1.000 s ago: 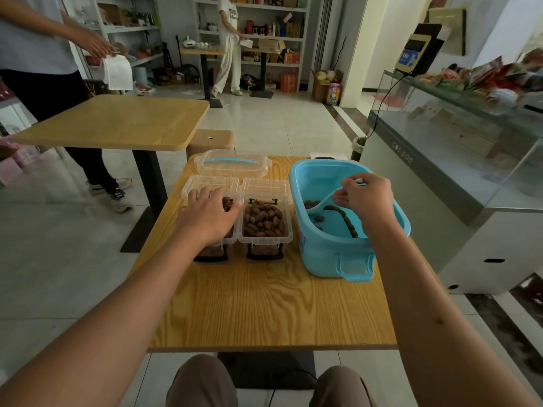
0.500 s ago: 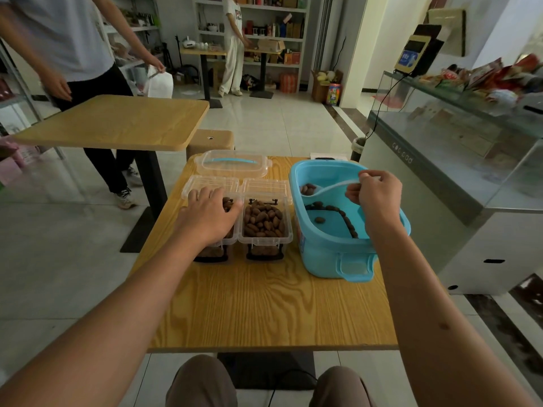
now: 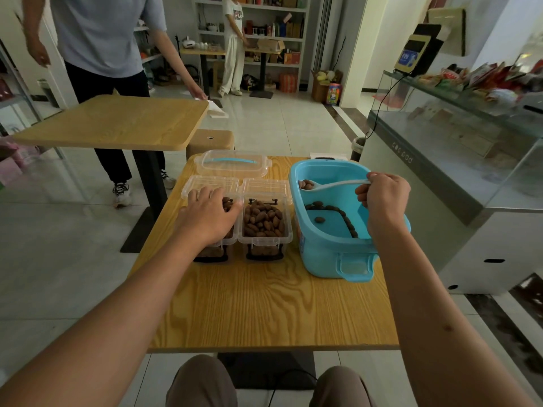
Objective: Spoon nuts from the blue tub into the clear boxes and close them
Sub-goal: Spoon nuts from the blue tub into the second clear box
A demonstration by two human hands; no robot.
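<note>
The blue tub (image 3: 346, 221) stood at the right of the wooden table (image 3: 264, 306), and everything else is placed from it. The right hand (image 3: 382, 198) hung over the tub's right rim, its fingers curled round the handle end of a white spoon (image 3: 332, 185). The spoon lay nearly level, bowl toward the tub's far-left corner and clear of the tub floor, probably so that its few nuts (image 3: 306, 184) would not roll out on the way across.

Just left of the tub sat two clear boxes side by side, lids hinged open behind them. The nearer box (image 3: 266, 224) was heaped with nuts close to its rim. The left hand (image 3: 210, 215) rested on top of the farther box (image 3: 205, 230), fingers relaxed and slightly spread over its opening and rim, apparently to steady it; nuts showed beside the fingers, but how full it was could not be told.

Beyond the boxes, left of the tub's far end, lay a clear lid with a blue handle (image 3: 233, 164), likely the tub's cover set out of the way.

Inside the tub only a thin curved line of leftover nuts (image 3: 338, 214) remained, so the scooping looked nearly done. Neither box was shut yet.
</note>
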